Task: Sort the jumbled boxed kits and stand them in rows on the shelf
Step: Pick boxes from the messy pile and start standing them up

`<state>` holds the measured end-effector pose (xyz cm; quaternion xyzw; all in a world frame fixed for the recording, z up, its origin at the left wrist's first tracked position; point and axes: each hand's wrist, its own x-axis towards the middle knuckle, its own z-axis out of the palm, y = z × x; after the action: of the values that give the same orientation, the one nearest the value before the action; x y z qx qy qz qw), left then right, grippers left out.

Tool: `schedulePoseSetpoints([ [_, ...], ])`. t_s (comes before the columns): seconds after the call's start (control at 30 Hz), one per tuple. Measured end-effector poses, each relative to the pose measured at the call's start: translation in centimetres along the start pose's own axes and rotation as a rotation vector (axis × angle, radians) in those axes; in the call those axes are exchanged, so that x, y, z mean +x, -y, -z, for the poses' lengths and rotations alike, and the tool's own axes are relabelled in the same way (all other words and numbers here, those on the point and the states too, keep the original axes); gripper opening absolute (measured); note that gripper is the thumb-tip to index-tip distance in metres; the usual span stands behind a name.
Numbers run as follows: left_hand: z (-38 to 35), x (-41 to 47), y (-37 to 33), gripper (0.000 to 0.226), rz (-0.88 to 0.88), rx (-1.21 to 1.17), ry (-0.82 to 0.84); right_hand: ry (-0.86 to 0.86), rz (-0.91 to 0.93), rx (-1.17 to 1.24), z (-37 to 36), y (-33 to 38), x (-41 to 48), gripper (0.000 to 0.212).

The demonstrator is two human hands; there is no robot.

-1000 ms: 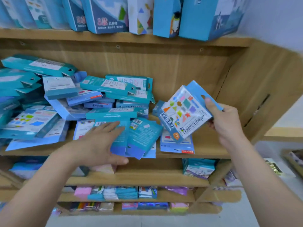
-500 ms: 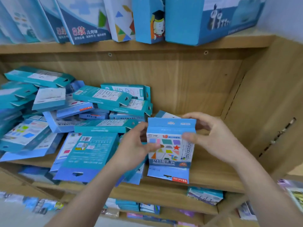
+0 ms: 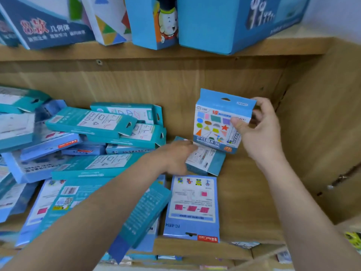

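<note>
My right hand (image 3: 257,132) grips a blue-and-white shapes kit (image 3: 216,122) by its right edge and holds it upright near the back right of the wooden shelf (image 3: 250,202). My left hand (image 3: 175,157) rests on a small blue boxed kit (image 3: 207,161) lying flat just below the upright one, fingers closed around its left end. A jumbled pile of teal and blue kits (image 3: 93,133) fills the shelf's left half.
A flat light-blue kit (image 3: 192,208) lies at the shelf's front edge. Large boxes (image 3: 224,22) stand on the shelf above. The wooden side panel (image 3: 322,133) closes the right end. Lower shelves hold more small packets.
The shapes kit has gone up and to the right, held now by my right hand alone. My left hand let go of it and dropped onto the small box lying below.
</note>
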<state>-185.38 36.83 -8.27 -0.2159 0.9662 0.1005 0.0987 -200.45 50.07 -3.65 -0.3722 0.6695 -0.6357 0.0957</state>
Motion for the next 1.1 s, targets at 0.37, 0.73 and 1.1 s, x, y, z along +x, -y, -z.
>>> schedulePoseSetpoints([
  [0.37, -0.3, 3.8, 0.7, 0.081, -0.112, 0.128, -0.021, -0.158, 0.113, -0.195, 0.8, -1.1, -1.8, 0.044],
  [0.73, 3.7, -5.3, 0.4, 0.062, -0.056, -1.89, -0.29, -0.246, 0.093, -0.07, 2.1, -1.3, -2.4, 0.044],
  [1.1, 2.8, -10.1, -2.5, 0.02, 0.411, -1.722, -0.784, -0.06, 0.029, 0.129, -0.4, -0.4, -4.2, 0.037],
])
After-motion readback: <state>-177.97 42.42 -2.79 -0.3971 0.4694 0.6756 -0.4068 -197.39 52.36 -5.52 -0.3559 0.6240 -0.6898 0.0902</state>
